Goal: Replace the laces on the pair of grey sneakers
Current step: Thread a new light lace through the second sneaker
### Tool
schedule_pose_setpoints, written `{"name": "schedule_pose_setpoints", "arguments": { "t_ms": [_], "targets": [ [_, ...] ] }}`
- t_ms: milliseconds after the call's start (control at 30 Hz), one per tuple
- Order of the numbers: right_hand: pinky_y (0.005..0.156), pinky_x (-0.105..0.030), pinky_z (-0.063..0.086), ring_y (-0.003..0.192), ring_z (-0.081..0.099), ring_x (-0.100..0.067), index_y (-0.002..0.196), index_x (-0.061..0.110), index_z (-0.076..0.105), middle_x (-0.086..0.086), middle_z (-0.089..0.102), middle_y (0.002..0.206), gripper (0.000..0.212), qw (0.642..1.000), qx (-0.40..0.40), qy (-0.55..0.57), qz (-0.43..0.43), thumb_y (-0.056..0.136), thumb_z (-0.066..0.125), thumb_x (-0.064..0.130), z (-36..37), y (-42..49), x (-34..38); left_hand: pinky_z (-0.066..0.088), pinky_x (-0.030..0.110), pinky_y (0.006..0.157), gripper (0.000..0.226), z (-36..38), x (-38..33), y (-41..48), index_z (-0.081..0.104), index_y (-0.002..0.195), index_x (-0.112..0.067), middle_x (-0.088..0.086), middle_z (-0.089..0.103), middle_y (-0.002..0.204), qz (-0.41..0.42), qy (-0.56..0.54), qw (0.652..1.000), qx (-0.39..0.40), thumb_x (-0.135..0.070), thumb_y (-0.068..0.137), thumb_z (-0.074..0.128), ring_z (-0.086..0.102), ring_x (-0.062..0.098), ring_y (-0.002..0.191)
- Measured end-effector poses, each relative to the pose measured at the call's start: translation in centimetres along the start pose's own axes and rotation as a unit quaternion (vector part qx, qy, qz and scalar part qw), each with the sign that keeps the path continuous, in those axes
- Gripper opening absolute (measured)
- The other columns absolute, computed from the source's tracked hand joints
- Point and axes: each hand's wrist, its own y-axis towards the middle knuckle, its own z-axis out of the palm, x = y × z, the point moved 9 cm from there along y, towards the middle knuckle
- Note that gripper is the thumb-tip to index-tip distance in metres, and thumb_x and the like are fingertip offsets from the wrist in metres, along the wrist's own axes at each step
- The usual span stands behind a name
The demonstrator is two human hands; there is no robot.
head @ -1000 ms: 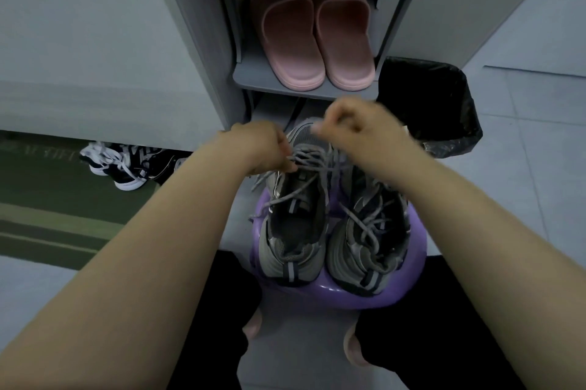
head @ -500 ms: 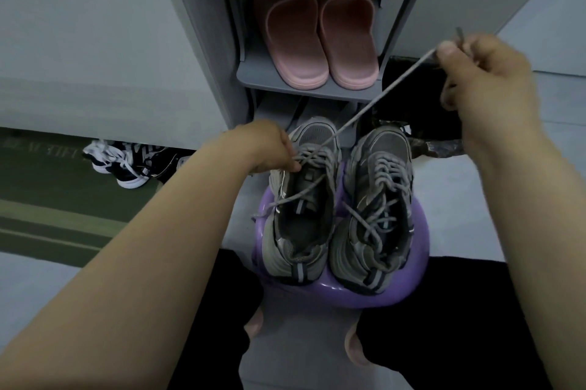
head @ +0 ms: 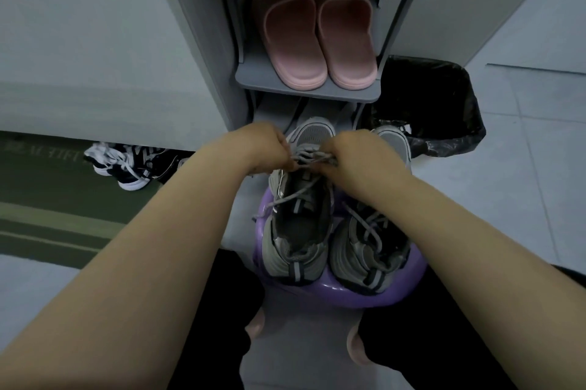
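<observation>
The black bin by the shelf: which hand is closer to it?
Right. The right hand grips the lace over the sneakers, just left of the bin. The left hand grips the lace too, further left, beyond the right hand.

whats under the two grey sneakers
The pair of grey mesh sneakers stands on a glossy purple rounded seat. Only its front and left edges show; the shoes cover its top, and what lies below it is hidden.
</observation>
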Motion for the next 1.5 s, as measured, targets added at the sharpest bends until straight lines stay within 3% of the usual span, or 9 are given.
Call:
{"name": "schedule_pose_setpoints", "arguments": {
  "t_ms": [133, 233, 333, 467, 633, 800, 967, 1100, 1500],
  "targets": [
    [0.07, -0.038, 0.045, 0.08, 0.059, -0.035, 0.084, 0.003, 0.069, -0.019, 0.066, 0.083, 0.03, 0.993, -0.092, 0.06, 0.034, 0.084, 0.063, 0.033, -5.6, -0.6, -4.4, 0.049, 0.022, 0.064, 0.013, 0.4, 0.0, 0.0, 0.063, 0.097, -0.011, 0.003, 0.063, 0.086, -0.01, -0.04, 0.999, 0.026, -0.016, 0.085, 0.065, 0.063, 0.013, 0.071],
    [0.072, -0.04, 0.049, 0.076, 0.059, -0.033, 0.085, 0.005, 0.068, -0.016, 0.066, 0.081, 0.032, 0.986, -0.015, 0.162, 0.025, 0.075, 0.073, 0.035, -5.1, -1.5, -5.2, 0.052, 0.028, 0.072, 0.016, 0.8, -0.2, -0.1, 0.061, 0.099, -0.008, 0.012, 0.069, 0.098, -0.01, -0.038, 0.999, 0.032, -0.018, 0.087, 0.062, 0.067, 0.02, 0.082],
    [0.078, -0.035, 0.048, 0.081, 0.059, -0.019, 0.102, 0.026, 0.058, -0.005, 0.064, 0.092, 0.048, 0.981, 0.077, 0.179, 0.017, 0.069, 0.059, 0.06, -2.9, -2.7, -4.4, 0.054, 0.035, 0.078, 0.04, 2.0, -0.9, -1.1, 0.056, 0.106, -0.008, 0.012, 0.066, 0.106, 0.014, 0.026, 0.998, 0.06, -0.041, 0.085, 0.061, 0.065, 0.026, 0.092],
    [0.08, -0.018, 0.043, 0.092, 0.061, -0.016, 0.102, 0.021, 0.065, -0.005, 0.067, 0.096, 0.03, 0.977, 0.036, 0.21, -0.002, 0.096, 0.04, 0.035, -4.0, -3.0, -4.9, 0.04, 0.028, 0.076, 0.08, 3.8, -0.4, -2.7, 0.025, 0.135, -0.003, 0.012, 0.055, 0.121, 0.009, 0.172, 0.981, 0.084, -0.045, 0.08, 0.066, 0.055, 0.026, 0.103],
    [0.106, -0.003, 0.015, 0.126, 0.028, 0.008, 0.138, 0.018, 0.042, 0.008, 0.041, 0.139, 0.04, 0.976, 0.032, 0.211, -0.047, 0.099, 0.036, 0.025, -3.7, -3.7, -4.4, 0.038, 0.026, 0.063, 0.032, 2.2, -0.3, -3.5, 0.052, 0.107, -0.01, 0.004, 0.062, 0.095, 0.037, 0.154, 0.986, 0.056, -0.032, 0.086, 0.062, 0.055, 0.017, 0.075],
    [0.067, -0.005, 0.04, 0.065, 0.053, 0.006, 0.117, 0.029, 0.053, 0.021, 0.056, 0.063, 0.025, 0.923, -0.01, 0.379, -0.057, 0.098, 0.037, 0.023, -5.7, -4.1, -2.9, 0.036, 0.025, 0.057, 0.014, -2.9, -1.1, -3.4, 0.065, 0.086, -0.012, 0.002, 0.062, 0.079, 0.102, 0.053, 0.986, -0.12, -0.025, 0.087, 0.061, 0.051, 0.01, 0.064],
    [0.068, -0.031, 0.037, 0.071, 0.05, -0.014, 0.097, 0.02, 0.042, 0.003, 0.05, 0.076, 0.017, 0.974, 0.099, 0.203, 0.033, 0.097, 0.036, 0.035, -0.5, -3.9, -3.0, 0.041, 0.037, 0.094, 0.018, -3.0, -2.3, -2.4, 0.067, 0.1, -0.023, 0.008, 0.056, 0.107, 0.121, 0.118, 0.963, -0.212, -0.032, 0.084, 0.062, 0.052, 0.029, 0.106],
    [0.079, -0.037, 0.044, 0.102, 0.055, -0.027, 0.111, 0.019, 0.055, -0.005, 0.056, 0.107, 0.025, 0.997, 0.076, 0.012, -0.016, 0.097, 0.037, 0.028, 0.6, -3.2, -2.3, 0.041, 0.038, 0.092, 0.037, 0.8, -3.9, -2.3, 0.069, 0.091, -0.029, 0.0, 0.056, 0.091, 0.117, 0.169, 0.968, -0.144, -0.06, 0.082, 0.05, 0.052, 0.029, 0.103],
    [0.083, -0.034, 0.05, 0.089, 0.066, -0.017, 0.09, 0.02, 0.072, -0.001, 0.073, 0.09, 0.01, 0.976, 0.02, 0.209, 0.062, 0.082, 0.067, 0.017, 1.2, -2.4, -4.0, 0.043, 0.048, 0.096, 0.023, 3.0, -2.6, -1.3, 0.055, 0.062, -0.038, -0.008, 0.063, 0.082, 0.106, 0.036, 0.992, -0.051, -0.033, 0.075, 0.072, 0.062, 0.023, 0.096]
  ]
}}
